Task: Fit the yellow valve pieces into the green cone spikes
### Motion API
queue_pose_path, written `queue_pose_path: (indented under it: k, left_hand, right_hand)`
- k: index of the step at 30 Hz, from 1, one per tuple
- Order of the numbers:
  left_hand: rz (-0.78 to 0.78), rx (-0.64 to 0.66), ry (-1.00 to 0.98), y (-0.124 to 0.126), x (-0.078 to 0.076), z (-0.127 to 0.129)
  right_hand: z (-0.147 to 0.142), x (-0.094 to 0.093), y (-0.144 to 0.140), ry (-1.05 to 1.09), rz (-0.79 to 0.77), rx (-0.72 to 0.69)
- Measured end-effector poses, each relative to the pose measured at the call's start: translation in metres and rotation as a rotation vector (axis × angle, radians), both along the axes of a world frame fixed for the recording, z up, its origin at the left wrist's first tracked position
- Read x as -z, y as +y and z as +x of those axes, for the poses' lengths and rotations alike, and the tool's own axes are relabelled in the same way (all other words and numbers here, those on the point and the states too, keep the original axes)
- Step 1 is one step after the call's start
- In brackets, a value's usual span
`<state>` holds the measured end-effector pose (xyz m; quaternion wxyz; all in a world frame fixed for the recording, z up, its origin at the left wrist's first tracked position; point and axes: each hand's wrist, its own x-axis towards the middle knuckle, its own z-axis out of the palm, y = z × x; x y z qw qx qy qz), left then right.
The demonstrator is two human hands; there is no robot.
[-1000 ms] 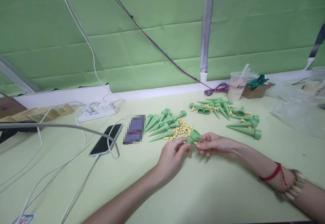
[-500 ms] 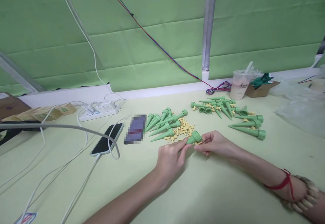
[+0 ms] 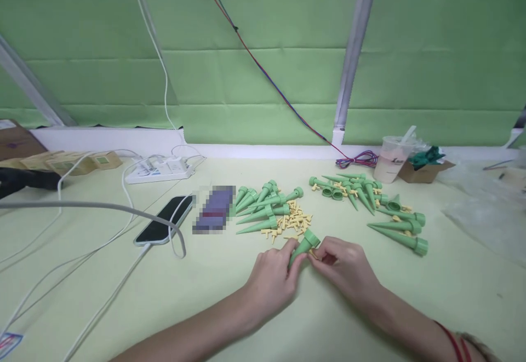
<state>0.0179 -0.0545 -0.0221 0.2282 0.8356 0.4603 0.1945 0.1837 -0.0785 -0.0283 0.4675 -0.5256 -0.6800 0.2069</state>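
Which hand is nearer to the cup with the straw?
Right. The right hand is in front of the cup, slightly left; the left hand is farther away, further left.

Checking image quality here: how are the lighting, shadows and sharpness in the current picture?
Head view: light fairly even, with a soft shadow low on the table; head view: a blocky pixelated patch sits beside the phone; head view: the green spike in the left hand shows clearly, but the yellow piece pinched by the right hand is small, soft and partly covered.
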Motion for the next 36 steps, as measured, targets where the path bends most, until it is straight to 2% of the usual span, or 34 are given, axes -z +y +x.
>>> queue_pose_path:
  k: [2,4,7,10,13,15,17,19,23,25,27,31,33,36]
  left_hand:
    - [-0.029,-0.018,-0.038,0.001,0.001,0.001]
    - [-0.048,-0.009,-0.118,0.005,0.002,0.001]
    - [-0.031,0.092,-0.274,0.011,0.001,0.001]
    - [-0.037,0.188,-0.427,0.018,-0.002,0.000]
    - [-0.061,0.256,-0.515,0.023,-0.008,-0.002]
    - [0.013,0.312,-0.521,0.026,-0.014,-0.006]
    - [0.131,0.335,-0.492,0.029,-0.019,-0.012]
    - [0.228,0.297,-0.457,0.033,-0.023,-0.018]
    - [0.309,0.117,-0.513,0.043,-0.026,-0.029]
    - [0.301,0.005,-0.611,0.049,-0.027,-0.033]
    - [0.255,-0.131,-0.731,0.055,-0.026,-0.038]
    - [0.114,-0.369,-0.866,0.065,-0.021,-0.044]
    - [0.066,-0.395,-0.862,0.067,-0.021,-0.045]
    - [0.065,-0.325,-0.829,0.066,-0.024,-0.042]
  right_hand:
    - [0.003,0.000,0.004,0.047,-0.104,-0.027]
    - [0.009,-0.004,0.009,0.191,-0.330,-0.083]
    - [0.019,-0.012,0.016,0.351,-0.597,-0.285]
    - [0.022,-0.016,0.018,0.392,-0.698,-0.495]
    - [0.017,-0.010,0.022,0.501,-0.719,-0.544]
    - [0.011,-0.002,0.029,0.554,-0.731,-0.548]
    - [0.006,0.000,0.038,0.590,-0.727,-0.536]
    - [0.001,-0.006,0.049,0.574,-0.684,-0.533]
    - [-0.011,-0.036,0.073,0.383,-0.544,-0.565]
    - [-0.024,-0.047,0.086,0.314,-0.515,-0.601]
    - [-0.042,-0.049,0.100,0.338,-0.492,-0.594]
    - [-0.076,-0.033,0.119,0.415,-0.422,-0.432]
    - [-0.082,-0.029,0.120,0.406,-0.332,-0.391]
    - [-0.073,-0.037,0.112,0.256,-0.102,-0.347]
